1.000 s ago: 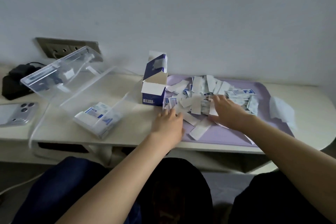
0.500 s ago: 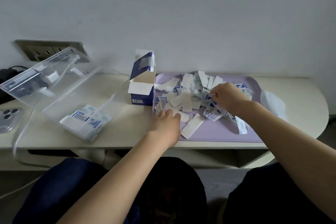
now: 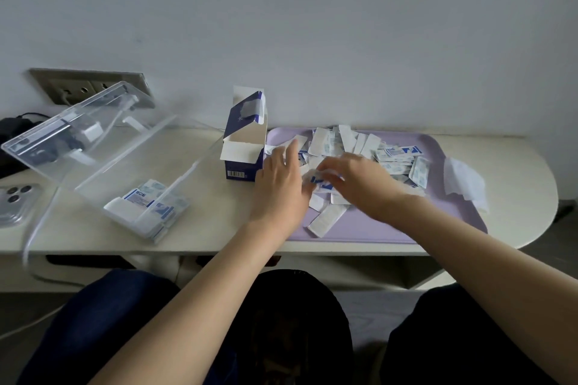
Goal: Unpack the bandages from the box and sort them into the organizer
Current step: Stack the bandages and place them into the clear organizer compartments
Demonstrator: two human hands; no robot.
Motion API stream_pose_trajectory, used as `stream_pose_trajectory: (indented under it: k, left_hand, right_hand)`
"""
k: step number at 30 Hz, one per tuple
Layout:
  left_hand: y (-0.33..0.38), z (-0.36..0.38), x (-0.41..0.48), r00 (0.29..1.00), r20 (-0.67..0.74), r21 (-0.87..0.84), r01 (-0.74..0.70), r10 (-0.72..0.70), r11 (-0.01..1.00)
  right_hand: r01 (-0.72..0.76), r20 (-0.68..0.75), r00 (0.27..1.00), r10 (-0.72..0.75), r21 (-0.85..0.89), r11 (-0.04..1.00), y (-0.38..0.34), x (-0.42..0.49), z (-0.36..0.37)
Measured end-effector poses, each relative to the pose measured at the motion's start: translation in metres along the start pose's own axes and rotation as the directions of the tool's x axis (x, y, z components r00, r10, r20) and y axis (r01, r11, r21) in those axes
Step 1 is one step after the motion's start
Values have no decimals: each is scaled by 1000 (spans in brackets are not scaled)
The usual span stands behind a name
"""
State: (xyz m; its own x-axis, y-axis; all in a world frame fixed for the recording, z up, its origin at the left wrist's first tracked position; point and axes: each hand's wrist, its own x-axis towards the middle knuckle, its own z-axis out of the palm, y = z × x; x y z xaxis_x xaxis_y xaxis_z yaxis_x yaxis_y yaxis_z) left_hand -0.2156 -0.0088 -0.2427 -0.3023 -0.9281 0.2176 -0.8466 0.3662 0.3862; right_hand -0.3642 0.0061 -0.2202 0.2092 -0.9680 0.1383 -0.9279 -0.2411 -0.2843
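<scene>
While the box (image 3: pixel 244 147) is standing open, most bandages (image 3: pixel 359 147) are lying loose on the purple tray (image 3: pixel 438 216) at its three o'clock. Only a small stack (image 3: pixel 147 206) is sitting in the clear organizer (image 3: pixel 103 147) at nine o'clock, so I'm judging the sorting barely begun. My right hand (image 3: pixel 359 178) is curling around a blue-printed wrapper (image 3: pixel 322 181). My left hand (image 3: pixel 281 184) is touching it, grip unclear. The print is too blurred for reading, and the box is showing a barcode (image 3: pixel 235 174).
</scene>
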Motion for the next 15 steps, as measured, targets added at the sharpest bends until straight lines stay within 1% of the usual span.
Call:
stream_pose_trajectory:
  k: [3,5,9,12,15]
  left_hand:
    - [-3,2,-2,995,94,7,-22,21,1000]
    - [-4,5,-4,987,157,6,-49,47,999]
    - [-7,10,-8,959,266,146,-142,99,979]
    - [-10,14,-8,945,309,236,-188,110,954]
    - [-10,15,-8,944,308,253,-202,120,946]
  right_hand:
    - [88,106,992,-74,-132,987,-5,-4,15]
    - [113,182,980,-78,-191,975,-9,-5,21]
    - [80,311,950,-18,-188,979,-13,-9,25]
    - [65,326,945,6,-208,976,-8,-9,26]
    - [98,298,954,3,-323,941,-2,-8,26]
